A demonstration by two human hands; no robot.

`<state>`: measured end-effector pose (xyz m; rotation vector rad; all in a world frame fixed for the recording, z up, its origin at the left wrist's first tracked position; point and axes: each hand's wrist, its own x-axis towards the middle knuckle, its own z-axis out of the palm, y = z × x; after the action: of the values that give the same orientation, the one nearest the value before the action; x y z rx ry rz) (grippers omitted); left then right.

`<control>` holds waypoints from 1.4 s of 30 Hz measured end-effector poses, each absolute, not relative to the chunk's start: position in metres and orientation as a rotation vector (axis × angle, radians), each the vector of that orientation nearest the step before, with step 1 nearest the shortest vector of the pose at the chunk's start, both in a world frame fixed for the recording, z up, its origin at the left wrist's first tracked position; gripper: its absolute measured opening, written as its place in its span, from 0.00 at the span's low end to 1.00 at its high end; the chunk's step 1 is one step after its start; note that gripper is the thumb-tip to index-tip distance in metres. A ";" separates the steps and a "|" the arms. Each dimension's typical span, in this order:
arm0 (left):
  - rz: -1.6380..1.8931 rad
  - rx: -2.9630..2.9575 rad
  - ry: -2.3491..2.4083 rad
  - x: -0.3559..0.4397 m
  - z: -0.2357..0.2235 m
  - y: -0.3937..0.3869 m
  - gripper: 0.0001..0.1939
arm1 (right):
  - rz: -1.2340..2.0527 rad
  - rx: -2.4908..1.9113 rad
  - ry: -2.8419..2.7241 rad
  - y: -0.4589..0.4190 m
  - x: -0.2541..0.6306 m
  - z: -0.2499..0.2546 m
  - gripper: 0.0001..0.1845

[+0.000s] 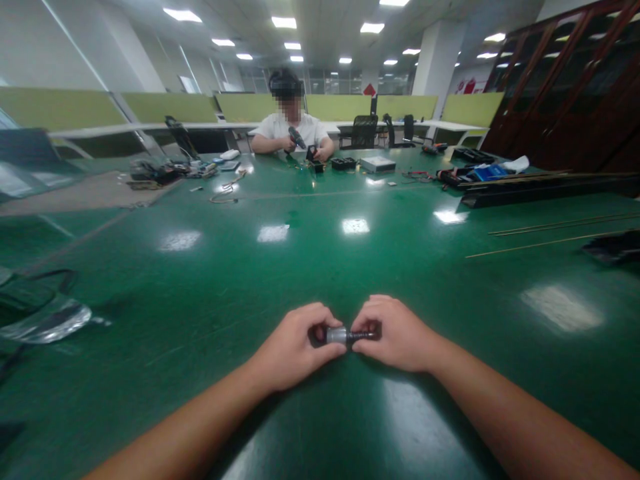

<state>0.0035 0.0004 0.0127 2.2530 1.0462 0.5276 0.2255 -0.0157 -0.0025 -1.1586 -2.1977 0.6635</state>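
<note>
My left hand (295,343) and my right hand (393,333) meet low over the green table (280,267), near its front edge. Between them I hold a small cylindrical part (337,335) with a silver middle and dark ends. The left fingers are curled round its left end, the right fingers pinch the dark end on the right. Both hands rest on or just above the table top. What the part is exactly I cannot make out.
A person in a white shirt (290,130) sits across the table holding a dark tool. Tools, cables and boxes (377,164) lie around that person. Thin rods (550,227) and black trays (500,190) lie at right, clear plastic bag (43,320) at left.
</note>
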 end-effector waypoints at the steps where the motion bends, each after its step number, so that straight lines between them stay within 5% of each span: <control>1: 0.528 2.254 1.043 0.004 0.013 0.000 0.08 | 0.668 -1.161 -2.195 -0.016 0.225 -0.003 0.05; 42: 0.520 2.237 1.055 0.001 0.018 -0.001 0.09 | 0.793 -1.246 -2.130 -0.019 0.221 0.002 0.05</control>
<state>0.0007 -0.0012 0.0182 2.2369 1.0548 0.5205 0.2207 -0.0189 0.0017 -1.2455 -2.1303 0.7931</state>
